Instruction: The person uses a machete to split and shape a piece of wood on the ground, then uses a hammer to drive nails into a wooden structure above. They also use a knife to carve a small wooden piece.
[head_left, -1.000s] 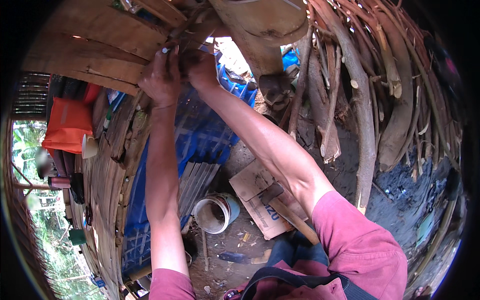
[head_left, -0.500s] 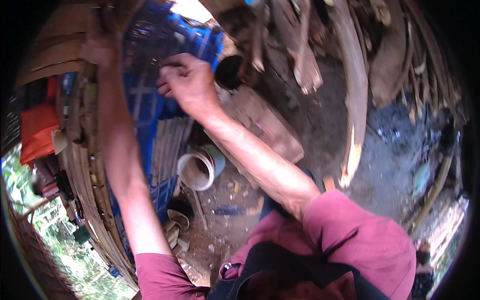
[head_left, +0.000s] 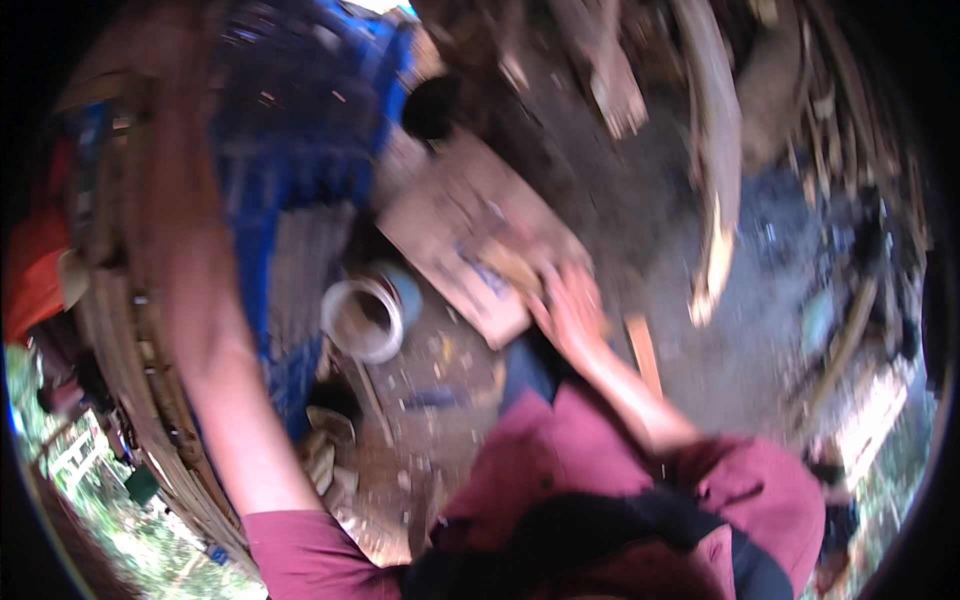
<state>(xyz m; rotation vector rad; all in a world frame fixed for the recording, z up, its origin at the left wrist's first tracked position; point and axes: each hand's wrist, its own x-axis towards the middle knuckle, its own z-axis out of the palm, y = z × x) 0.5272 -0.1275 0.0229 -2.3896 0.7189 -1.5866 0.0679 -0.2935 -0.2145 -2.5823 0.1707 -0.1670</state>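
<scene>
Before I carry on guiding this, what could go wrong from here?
The right hand is blurred at the wooden handle over the cardboard; a poor grip might let it slip. The knife lies in front of the person, where a shifting foot could catch it. The bucket is close by and might get knocked over.

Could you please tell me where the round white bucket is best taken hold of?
I'd grip the round white bucket by its rim's right side, right hand coming from the right: its open mouth faces the camera, exposing the edge, while long grey slats flank its left.
</scene>
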